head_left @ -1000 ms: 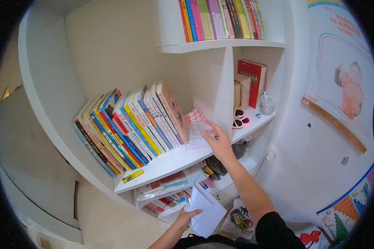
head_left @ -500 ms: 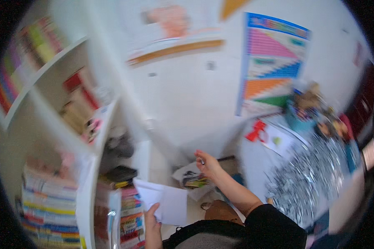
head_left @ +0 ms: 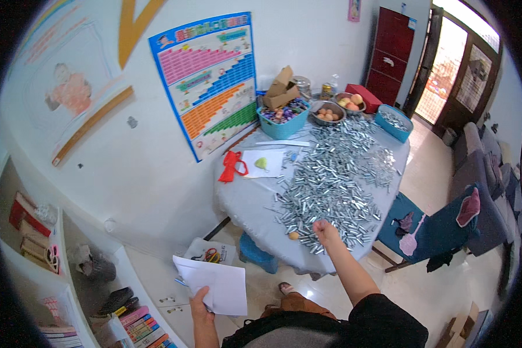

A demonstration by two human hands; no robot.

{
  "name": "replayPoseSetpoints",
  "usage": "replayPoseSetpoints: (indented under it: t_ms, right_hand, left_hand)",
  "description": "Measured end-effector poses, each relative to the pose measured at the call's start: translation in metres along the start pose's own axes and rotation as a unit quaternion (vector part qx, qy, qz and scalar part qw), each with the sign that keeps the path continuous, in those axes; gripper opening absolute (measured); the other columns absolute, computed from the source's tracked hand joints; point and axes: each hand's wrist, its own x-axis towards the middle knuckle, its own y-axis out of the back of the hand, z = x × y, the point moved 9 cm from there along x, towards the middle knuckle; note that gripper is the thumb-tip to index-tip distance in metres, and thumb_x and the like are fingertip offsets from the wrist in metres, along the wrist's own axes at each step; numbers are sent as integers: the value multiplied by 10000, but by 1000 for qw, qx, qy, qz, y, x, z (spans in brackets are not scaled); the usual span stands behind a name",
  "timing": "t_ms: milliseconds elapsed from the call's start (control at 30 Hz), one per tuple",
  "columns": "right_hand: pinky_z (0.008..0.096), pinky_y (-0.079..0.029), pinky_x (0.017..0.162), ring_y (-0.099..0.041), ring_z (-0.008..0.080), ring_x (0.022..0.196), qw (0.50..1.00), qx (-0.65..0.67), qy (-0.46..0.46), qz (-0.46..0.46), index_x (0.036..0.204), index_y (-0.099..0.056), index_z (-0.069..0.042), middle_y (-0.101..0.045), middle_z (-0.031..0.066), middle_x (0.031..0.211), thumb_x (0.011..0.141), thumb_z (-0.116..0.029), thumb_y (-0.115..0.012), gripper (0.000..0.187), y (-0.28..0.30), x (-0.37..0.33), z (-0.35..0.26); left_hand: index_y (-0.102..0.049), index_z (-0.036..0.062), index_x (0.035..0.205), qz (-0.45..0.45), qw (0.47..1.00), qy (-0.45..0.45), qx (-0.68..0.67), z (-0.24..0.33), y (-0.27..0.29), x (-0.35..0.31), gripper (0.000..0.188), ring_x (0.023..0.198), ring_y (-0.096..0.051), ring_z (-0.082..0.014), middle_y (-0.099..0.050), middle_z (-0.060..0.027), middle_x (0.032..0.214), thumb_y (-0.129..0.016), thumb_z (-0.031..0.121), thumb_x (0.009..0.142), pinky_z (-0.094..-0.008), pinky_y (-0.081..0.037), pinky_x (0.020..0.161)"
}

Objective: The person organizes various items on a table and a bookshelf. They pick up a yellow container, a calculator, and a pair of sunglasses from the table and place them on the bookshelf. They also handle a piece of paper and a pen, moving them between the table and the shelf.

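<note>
The white wall (head_left: 127,151) with the coloured chart poster (head_left: 211,81) now fills my view where the bookshelf did a second ago; I have turned away from the shelves, and only their edge (head_left: 52,272) shows at my lower left, with a row of books (head_left: 142,327) at the bottom. That turn puts the round table (head_left: 246,200) straight ahead of me, so my work has moved from the shelf to here.

The table wears a grey cloth and carries a wide heap of small silver metal pieces (head_left: 336,180) across its middle. At the far side stand a teal basket (head_left: 281,122) of coloured bits with a cardboard box in it, a metal bowl of eggs (head_left: 327,110), another bowl of fruit (head_left: 351,101) and a teal tray (head_left: 394,122). A white sheet (head_left: 261,162) and a red ribbon (head_left: 233,165) lie on the near left part. A teal chair (head_left: 435,223) stands to the right.

My left hand (head_left: 200,301) is low, near the floor, closed on a sheaf of white papers (head_left: 214,284), thumb over the bottom edge. My right hand (head_left: 326,231), which was up at the shelf before, now reaches out over the table's near edge, fingers curled loosely, touching the rim of the metal heap; whether it pinches a piece I cannot tell. A small orange ball (head_left: 294,235) lies just beside it.
</note>
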Motion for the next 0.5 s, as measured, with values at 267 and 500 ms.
replayPoseSetpoints:
  t_ms: [267, 500]
  right_hand:
    - [338, -458, 762, -505, 221, 791, 991, -19, 57, -118, 998, -414, 8, -492, 116, 896, 793, -3, -467, 212, -14, 108, -130]
    - [293, -440, 782, -520, 205, 1011, 972, -94, 33, -214, 1222, -398, -77, -502, 81, 1179, 836, -144, -533, 415, -39, 27, -165]
  left_hand:
    - [-403, -25, 1173, -11, 1000, 0, 21, -36, -51, -5, 541, 965, -533, -302, -529, -153, 1060, -604, 59, 678, -412, -455, 834]
    - [-421, -20, 1168, -28, 999, 3, 26, -71, -106, -5, 514, 987, -527, -291, -531, -145, 1083, -592, 69, 692, -402, -440, 857]
